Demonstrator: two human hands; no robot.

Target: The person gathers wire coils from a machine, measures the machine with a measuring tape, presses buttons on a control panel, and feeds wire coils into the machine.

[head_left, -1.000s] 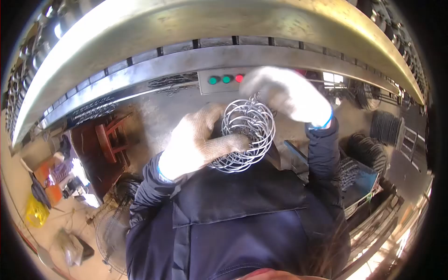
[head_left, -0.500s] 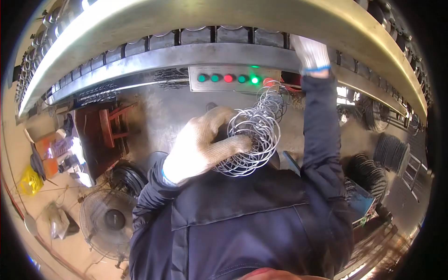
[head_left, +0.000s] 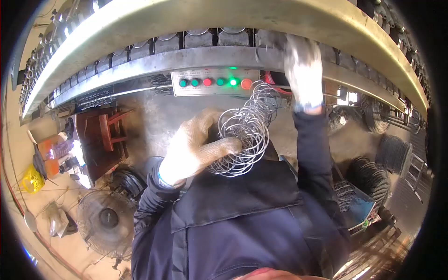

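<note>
My left hand, in a knitted work glove, is closed around a bunch of coil springs made of shiny wire. The thumb presses on their near side, and the springs trail up and to the right towards the control panel. In a white glove, my right hand is raised at the machine's metal rail, beside the row of dark metal blocks. Motion smears its fingers, so I cannot see whether they hold anything. A green button glows on the panel.
A pale curved beam crosses above the rail. At the left stand a fan and a reddish-brown wooden table. Coiled wire and a blue container are at the right.
My right hand has come lower along the rail and its fingers are more blurred. My left hand still grips the springs. The whole view has shifted a little.
</note>
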